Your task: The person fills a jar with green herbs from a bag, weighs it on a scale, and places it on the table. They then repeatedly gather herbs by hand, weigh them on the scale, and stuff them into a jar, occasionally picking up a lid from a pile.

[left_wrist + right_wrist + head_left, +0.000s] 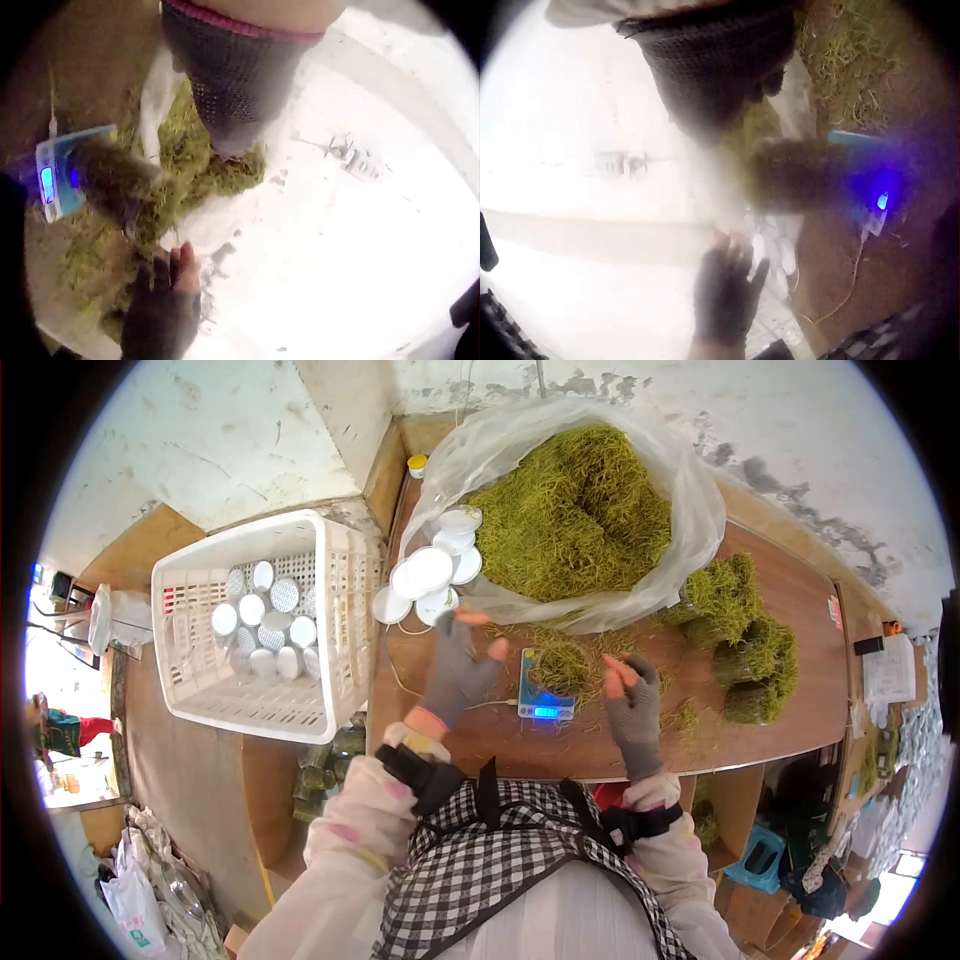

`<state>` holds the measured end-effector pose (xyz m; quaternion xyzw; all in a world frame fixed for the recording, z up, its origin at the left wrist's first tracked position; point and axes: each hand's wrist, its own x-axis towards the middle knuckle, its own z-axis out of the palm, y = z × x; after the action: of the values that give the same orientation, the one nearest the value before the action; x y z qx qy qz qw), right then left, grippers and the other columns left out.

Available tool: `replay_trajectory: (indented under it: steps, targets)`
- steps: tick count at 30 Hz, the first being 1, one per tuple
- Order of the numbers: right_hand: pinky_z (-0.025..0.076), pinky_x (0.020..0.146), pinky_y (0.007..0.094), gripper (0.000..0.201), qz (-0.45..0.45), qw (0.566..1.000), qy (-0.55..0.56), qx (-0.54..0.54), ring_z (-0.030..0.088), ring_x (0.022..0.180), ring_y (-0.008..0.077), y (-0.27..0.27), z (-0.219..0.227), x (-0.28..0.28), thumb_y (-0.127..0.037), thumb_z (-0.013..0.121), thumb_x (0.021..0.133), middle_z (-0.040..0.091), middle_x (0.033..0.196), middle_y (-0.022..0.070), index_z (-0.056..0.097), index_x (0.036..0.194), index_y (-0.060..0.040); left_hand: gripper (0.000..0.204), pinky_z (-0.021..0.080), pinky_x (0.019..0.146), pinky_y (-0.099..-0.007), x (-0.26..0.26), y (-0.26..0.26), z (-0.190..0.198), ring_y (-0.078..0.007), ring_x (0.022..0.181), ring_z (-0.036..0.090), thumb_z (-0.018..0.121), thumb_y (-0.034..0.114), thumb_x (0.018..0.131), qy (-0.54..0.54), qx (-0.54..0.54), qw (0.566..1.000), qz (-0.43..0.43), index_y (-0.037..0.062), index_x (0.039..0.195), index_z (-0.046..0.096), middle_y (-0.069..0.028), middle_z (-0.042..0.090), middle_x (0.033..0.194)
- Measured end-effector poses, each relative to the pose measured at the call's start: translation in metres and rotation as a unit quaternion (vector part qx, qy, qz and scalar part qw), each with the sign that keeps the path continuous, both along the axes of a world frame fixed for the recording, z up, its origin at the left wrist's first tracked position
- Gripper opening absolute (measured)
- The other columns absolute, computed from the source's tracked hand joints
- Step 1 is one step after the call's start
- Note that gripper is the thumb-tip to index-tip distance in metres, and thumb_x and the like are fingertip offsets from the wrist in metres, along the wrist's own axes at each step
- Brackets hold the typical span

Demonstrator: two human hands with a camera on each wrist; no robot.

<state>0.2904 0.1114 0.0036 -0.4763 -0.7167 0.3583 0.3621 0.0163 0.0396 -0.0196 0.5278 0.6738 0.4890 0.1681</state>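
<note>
A small digital scale [546, 711] with a blue-lit display lies on the brown table. On it stands a jar [560, 668] stuffed with green-brown dried plant strands. My left hand [460, 668], in a grey fingerless glove, is left of the scale, thumb and forefinger apart, fingertips close to the white round lids [428, 572]. To the right of the jar is my right hand [634, 710], gloved alike, its bare fingertips extended and holding nothing. Both wrist views show the lit scale [64, 176] and the opposite hand; the jar is blurred there.
A big clear plastic bag [690, 510] heaped with dried strands [570, 510] fills the table's back. Several filled jars [750, 700] stand at right. At left, a white basket [325, 630] holds capped jars [275, 630]. A cable [490, 704] runs from the scale.
</note>
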Motion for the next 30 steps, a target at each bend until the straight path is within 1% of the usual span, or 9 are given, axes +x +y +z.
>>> replay_trajectory:
  steps: [5,9,12,18,21,23,24,26,30]
  targets:
    - [0.048,0.087,0.0297,0.022,-0.060,0.997,-0.036,-0.038,0.059,0.103,0.0189,-0.010,-0.013,0.052,-0.016,0.064,0.100,0.056,0.121,0.0116,0.071,0.119,-0.0078,0.071,0.041,0.109,-0.0483,-0.060,0.004,-0.019,-0.0436,0.135,0.043,0.078,0.026,0.080,0.228,-0.142,0.954,0.131,0.0073,0.142,0.048,-0.0266,0.039,0.147]
    - [0.049,0.081,0.0301,0.021,-0.079,0.992,-0.079,-0.065,0.061,0.094,0.0192,-0.035,-0.031,0.099,-0.015,0.063,0.100,0.059,0.114,0.0105,0.071,0.117,-0.0069,0.092,0.038,0.113,-0.0500,-0.096,0.024,-0.021,-0.0424,0.139,0.041,0.079,0.028,0.078,0.338,-0.253,0.898,0.123,0.0087,0.156,0.034,-0.0237,0.038,0.151]
    - [0.050,0.079,0.0309,0.019,-0.090,0.986,-0.115,-0.086,0.061,0.093,0.0199,-0.058,-0.035,0.119,-0.013,0.063,0.099,0.060,0.112,0.0113,0.071,0.115,-0.0060,0.091,0.039,0.112,-0.0513,-0.114,0.039,-0.044,-0.0421,0.138,0.041,0.079,0.032,0.078,0.293,-0.255,0.917,0.092,0.0096,0.155,0.036,-0.0212,0.039,0.152]
    - [0.053,0.078,0.0378,0.033,-0.041,0.987,-0.115,-0.109,0.064,0.094,0.0263,-0.076,-0.056,0.120,-0.012,0.070,0.088,0.063,0.108,0.0127,0.069,0.121,-0.0095,0.071,0.043,0.105,-0.0517,-0.103,0.050,-0.048,-0.0361,0.132,0.048,0.078,0.038,0.081,0.327,-0.284,0.896,0.092,0.0154,0.143,0.051,-0.0139,0.046,0.146]
    - [0.054,0.081,0.0426,0.049,0.110,0.942,-0.310,-0.070,0.065,0.099,0.0306,-0.063,-0.040,0.056,-0.015,0.068,0.087,0.063,0.115,0.0148,0.062,0.135,-0.0155,0.054,0.045,0.101,-0.0515,-0.104,0.052,-0.054,-0.0338,0.126,0.052,0.076,0.036,0.081,0.399,-0.185,0.893,0.097,0.0172,0.129,0.063,-0.0114,0.051,0.139]
    - [0.053,0.083,0.0465,0.060,0.280,0.862,-0.422,-0.009,0.065,0.103,0.0339,-0.055,-0.051,0.025,-0.019,0.065,0.087,0.063,0.120,0.0179,0.052,0.146,-0.0198,0.044,0.045,0.098,-0.0513,-0.108,0.053,-0.058,-0.0330,0.123,0.053,0.076,0.035,0.081,0.422,-0.146,0.891,0.079,0.0175,0.120,0.068,-0.0102,0.054,0.135]
    - [0.053,0.083,0.0465,0.060,0.281,0.863,-0.419,-0.012,0.065,0.103,0.0339,-0.054,-0.054,0.013,-0.019,0.065,0.087,0.063,0.120,0.0179,0.052,0.146,-0.0198,0.035,0.046,0.097,-0.0504,-0.109,0.054,-0.058,-0.0326,0.123,0.053,0.075,0.033,0.081,0.439,-0.129,0.886,0.068,0.0162,0.112,0.071,-0.0097,0.056,0.132]
    - [0.052,0.083,0.0472,0.071,0.305,0.781,-0.544,0.020,0.063,0.105,0.0358,-0.055,-0.059,-0.002,-0.022,0.065,0.085,0.061,0.121,0.0200,0.044,0.152,-0.0226,0.028,0.046,0.096,-0.0495,-0.109,0.053,-0.055,-0.0322,0.122,0.054,0.075,0.031,0.081,0.458,-0.115,0.880,0.053,0.0150,0.103,0.073,-0.0093,0.058,0.129]
    - [0.052,0.084,0.0476,0.073,0.268,0.841,-0.467,-0.045,0.062,0.106,0.0393,-0.042,-0.070,0.037,-0.024,0.067,0.082,0.060,0.122,0.0226,0.045,0.152,-0.0193,0.024,0.048,0.093,-0.0482,-0.109,0.054,-0.053,-0.0327,0.122,0.054,0.075,0.026,0.080,0.493,-0.126,0.861,-0.015,0.0120,0.099,0.072,-0.0104,0.060,0.126]
